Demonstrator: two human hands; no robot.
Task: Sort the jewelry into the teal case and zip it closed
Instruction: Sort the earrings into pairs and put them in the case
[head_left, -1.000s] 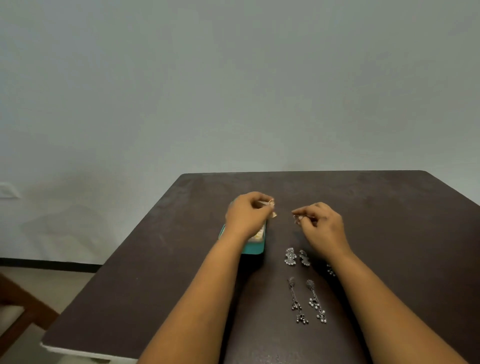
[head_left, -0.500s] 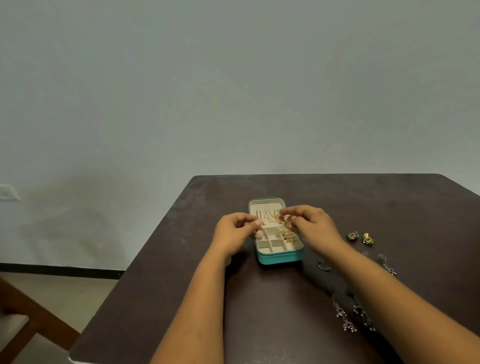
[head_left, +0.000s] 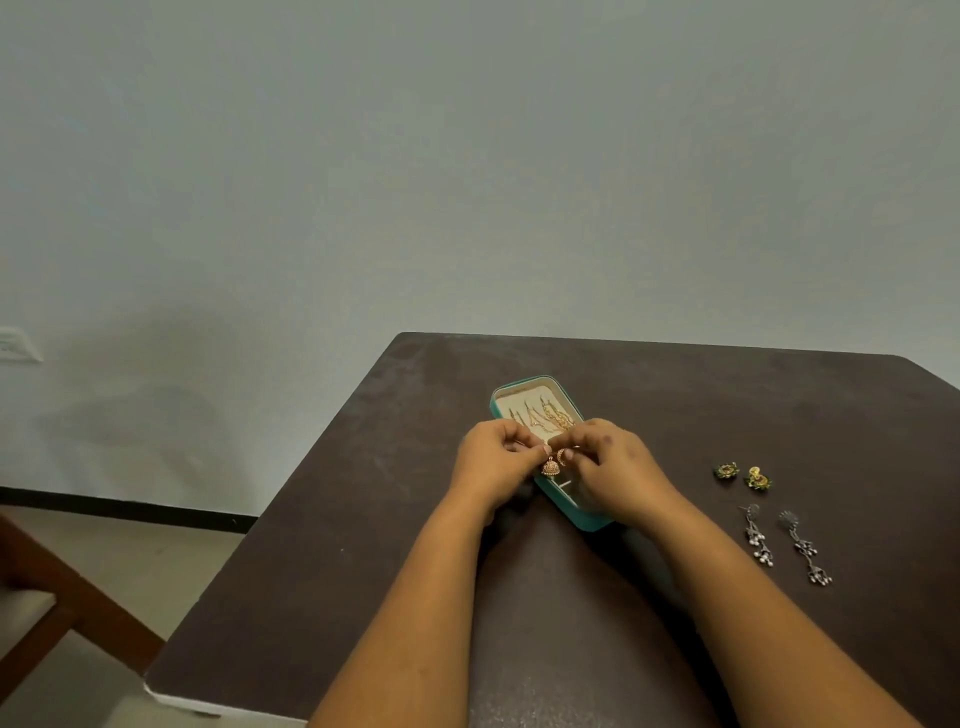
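- Left hand (head_left: 493, 462) and right hand (head_left: 615, 467) met over the open teal case (head_left: 519, 387), both pinching a gold bell earring (head_left: 549, 466).
- Mid-sorting, seemingly; silver drop earrings (head_left: 787, 543) and green-gold studs (head_left: 743, 475) lay on the tabletop (head_left: 727, 395).
- Next, probably: lowering into a free compartment.

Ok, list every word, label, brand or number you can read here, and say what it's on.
None can be read.
The teal case shows no lettering on its rim or lining.
The dark table is unmarked.
The wall plate at the far left is too blurred to tell whether it bears any marking.
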